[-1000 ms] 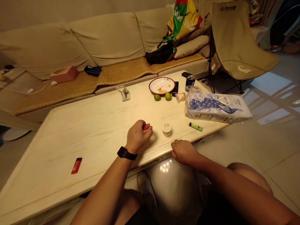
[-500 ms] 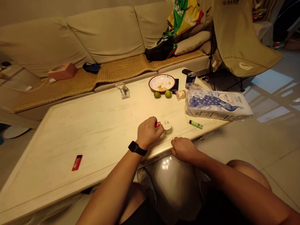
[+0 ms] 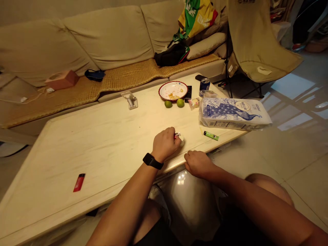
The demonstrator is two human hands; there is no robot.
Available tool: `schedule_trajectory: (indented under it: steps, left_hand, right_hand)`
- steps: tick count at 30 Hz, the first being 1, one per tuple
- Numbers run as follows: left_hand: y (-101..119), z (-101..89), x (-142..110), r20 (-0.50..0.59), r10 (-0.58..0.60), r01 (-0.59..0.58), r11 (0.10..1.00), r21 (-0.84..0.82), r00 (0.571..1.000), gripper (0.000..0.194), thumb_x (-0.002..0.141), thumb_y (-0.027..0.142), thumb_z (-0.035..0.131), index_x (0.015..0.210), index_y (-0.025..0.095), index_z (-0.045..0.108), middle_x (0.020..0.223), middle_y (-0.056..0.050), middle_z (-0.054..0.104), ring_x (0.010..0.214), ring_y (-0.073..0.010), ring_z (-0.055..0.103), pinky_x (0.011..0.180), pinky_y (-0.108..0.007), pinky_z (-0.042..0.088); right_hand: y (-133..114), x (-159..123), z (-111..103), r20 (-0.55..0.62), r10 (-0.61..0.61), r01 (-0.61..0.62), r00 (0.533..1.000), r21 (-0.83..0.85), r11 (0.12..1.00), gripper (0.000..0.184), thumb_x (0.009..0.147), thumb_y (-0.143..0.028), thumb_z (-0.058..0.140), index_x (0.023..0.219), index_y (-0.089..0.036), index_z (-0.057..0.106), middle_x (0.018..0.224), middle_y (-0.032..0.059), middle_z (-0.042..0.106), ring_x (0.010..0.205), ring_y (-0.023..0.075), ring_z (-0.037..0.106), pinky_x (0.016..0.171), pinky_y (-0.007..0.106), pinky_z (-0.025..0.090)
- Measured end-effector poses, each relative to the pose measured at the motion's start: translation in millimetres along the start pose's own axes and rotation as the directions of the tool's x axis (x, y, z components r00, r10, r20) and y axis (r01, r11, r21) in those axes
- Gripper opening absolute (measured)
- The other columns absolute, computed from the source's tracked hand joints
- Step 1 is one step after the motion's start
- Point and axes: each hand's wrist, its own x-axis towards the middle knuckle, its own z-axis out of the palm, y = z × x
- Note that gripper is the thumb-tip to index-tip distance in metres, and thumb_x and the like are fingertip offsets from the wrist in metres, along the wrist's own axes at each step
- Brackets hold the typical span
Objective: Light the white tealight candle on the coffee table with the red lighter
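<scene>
Head view: a small red lighter [image 3: 176,136], judged light, hard and best pinched by its body, is held in the left hand [image 3: 165,144] just beside a small white cup [image 3: 182,140], while the right hand [image 3: 197,164] is rested apart, empty, at the tabletop [image 3: 102,143] edge.

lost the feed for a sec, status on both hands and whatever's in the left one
Left hand holding red lighter, right beside small white round object. Right hand resting on front edge of pale table, nothing visible in it. Green lighter lying off to the right.
</scene>
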Motion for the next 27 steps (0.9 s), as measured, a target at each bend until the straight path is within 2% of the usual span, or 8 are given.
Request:
schedule_trajectory:
  steps: [12,19,27]
  left_hand:
    - [-4.6,-1.2,-1.8,-0.020,-0.035,0.034,0.997,-0.063,0.999,0.013,0.085,0.035,0.053,0.084,0.022,0.052,0.079,-0.004,0.063,0.071,-0.0216,0.057,0.061,-0.035,0.034]
    - [-23.2,-5.1,-11.7,-0.087,-0.107,0.090,0.979,-0.185,0.990,0.024,0.087,0.046,0.055,0.085,0.023,0.051,0.078,-0.002,0.063,0.069,-0.0184,0.055,0.061,-0.032,0.036]
    - [-44.1,-10.5,-25.3,-0.145,-0.149,0.105,0.956,-0.275,0.978,0.022,0.087,0.044,0.056,0.087,0.022,0.049,0.075,0.000,0.059,0.065,-0.0153,0.053,0.062,-0.030,0.041]
  right_hand:
    - [0.4,0.6,0.0,0.010,0.001,-0.001,1.000,0.011,1.000,0.027,0.094,-0.031,0.047,0.106,-0.014,0.065,0.105,0.0154,0.068,0.095,0.0262,0.064,0.082,0.035,0.047]
    - [0.6,0.7,-0.2,0.001,0.002,-0.002,1.000,0.005,1.000,0.028,0.094,-0.031,0.046,0.106,-0.014,0.065,0.106,0.0153,0.068,0.095,0.0266,0.064,0.081,0.035,0.047]
    - [0.9,1.3,-0.1,0.015,0.002,-0.002,1.000,-0.010,1.000,0.026,0.093,-0.031,0.049,0.104,-0.014,0.065,0.103,0.0151,0.069,0.094,0.0264,0.065,0.081,0.035,0.046]
